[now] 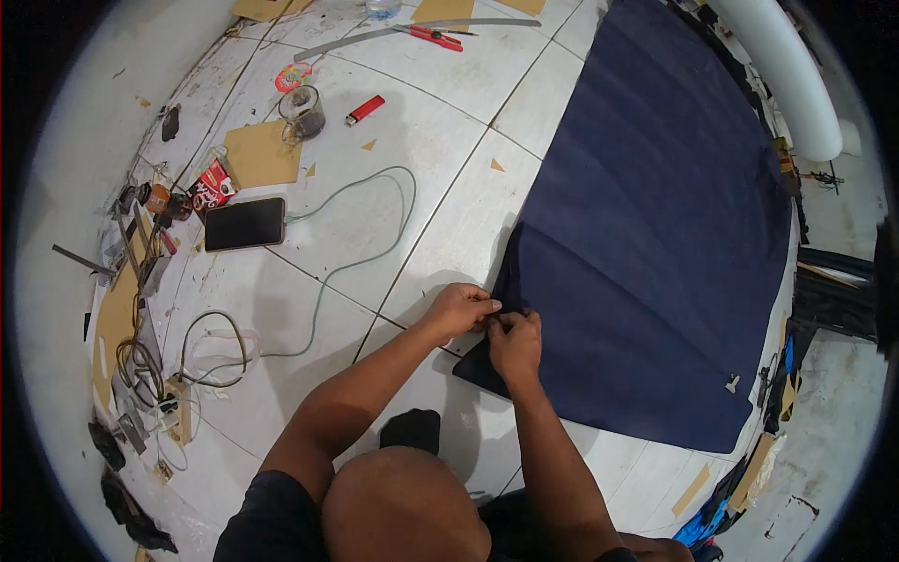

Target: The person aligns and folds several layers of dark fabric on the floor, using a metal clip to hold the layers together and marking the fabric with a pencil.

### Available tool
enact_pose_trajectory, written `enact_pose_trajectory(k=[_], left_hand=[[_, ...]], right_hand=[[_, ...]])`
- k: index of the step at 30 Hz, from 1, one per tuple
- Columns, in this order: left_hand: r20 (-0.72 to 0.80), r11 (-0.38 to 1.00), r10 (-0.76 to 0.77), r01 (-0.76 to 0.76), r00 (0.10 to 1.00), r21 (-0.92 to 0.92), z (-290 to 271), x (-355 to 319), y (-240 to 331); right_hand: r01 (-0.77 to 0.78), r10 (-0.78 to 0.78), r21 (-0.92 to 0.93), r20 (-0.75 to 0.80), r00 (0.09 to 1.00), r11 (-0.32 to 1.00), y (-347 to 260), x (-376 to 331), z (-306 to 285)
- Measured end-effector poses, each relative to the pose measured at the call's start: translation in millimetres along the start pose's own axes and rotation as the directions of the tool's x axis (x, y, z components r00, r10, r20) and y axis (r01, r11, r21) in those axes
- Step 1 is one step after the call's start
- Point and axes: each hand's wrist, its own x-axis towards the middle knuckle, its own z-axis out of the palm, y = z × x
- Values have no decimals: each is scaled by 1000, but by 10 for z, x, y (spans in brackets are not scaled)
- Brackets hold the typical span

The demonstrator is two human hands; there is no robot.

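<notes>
A large sheet of dark navy cloth lies spread over the floor tiles on the right, its left edge partly folded. At that edge my left hand pinches the cloth between thumb and fingers. Close beside it, my right hand grips the same edge, fingers curled in. The two hands almost touch, and the bit of cloth between the fingertips is mostly hidden. Near the cloth's lower right corner rests a small pale piece, too small to name.
Left of the cloth, a phone lies with a cable running to a power strip. Farther off are a glass mug, a red lighter, red-handled scissors and a curved grey strip. A white roll stands at the far right.
</notes>
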Motion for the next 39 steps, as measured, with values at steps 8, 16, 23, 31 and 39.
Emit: enact_pose_trajectory(k=[8,16,23,31,39], left_hand=[[-135,982,100,-76,986,172,48,-103,29],[-74,994,52,-44,996,103,-33,-46,-18],[-94,972,73,-50,993,229,-13,-81,51],[-82,1000,28,-29,996,-8,-18,-52,-48],[-124,971,77,-46,989,233,10,-44,-21]], right_hand=[[-48,39,124,75,996,991,-87,-72,-146],[129,-128,-36,28,991,991,-228,-92,-143],[164,-158,-146,51,986,976,-253,-94,-58],[-3,1,18,115,993,1000,-226,31,-213],[160,-156,49,-74,985,986,-202,-97,-200]])
